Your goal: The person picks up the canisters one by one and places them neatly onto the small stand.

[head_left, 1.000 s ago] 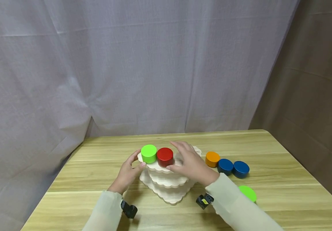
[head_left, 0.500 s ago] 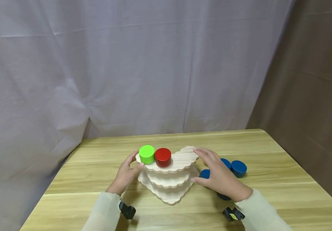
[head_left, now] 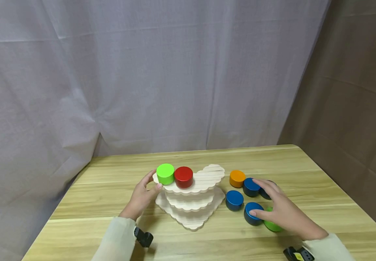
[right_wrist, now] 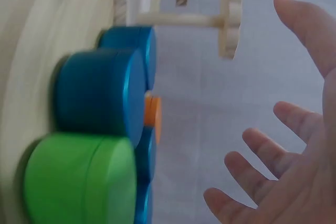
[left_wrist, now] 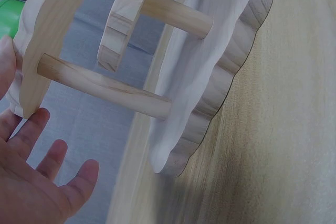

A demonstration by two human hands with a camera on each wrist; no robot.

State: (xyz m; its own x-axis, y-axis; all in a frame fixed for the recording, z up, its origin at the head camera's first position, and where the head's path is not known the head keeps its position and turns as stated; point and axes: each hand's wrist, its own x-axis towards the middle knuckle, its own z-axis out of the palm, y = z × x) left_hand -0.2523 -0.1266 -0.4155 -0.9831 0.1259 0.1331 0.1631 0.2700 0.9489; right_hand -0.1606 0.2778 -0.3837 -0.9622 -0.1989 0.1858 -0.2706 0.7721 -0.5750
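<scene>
Wooden stand: lower middle of the frame.
Left hand: you pinch its top shelf at the left end.
Right hand: your fingers spread apart near four blue tins, lower right, holding nothing.
Shelf: a green tin and a red tin look done.
Table: those blues, an orange tin and another green tin seem left.

Curtain behind table; seemingly brownish drape right.

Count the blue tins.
4, on the table: a blue tin nearest the wooden stand, another beside the orange tin, a third beside a green tin, the fourth partly behind the right hand.
</scene>
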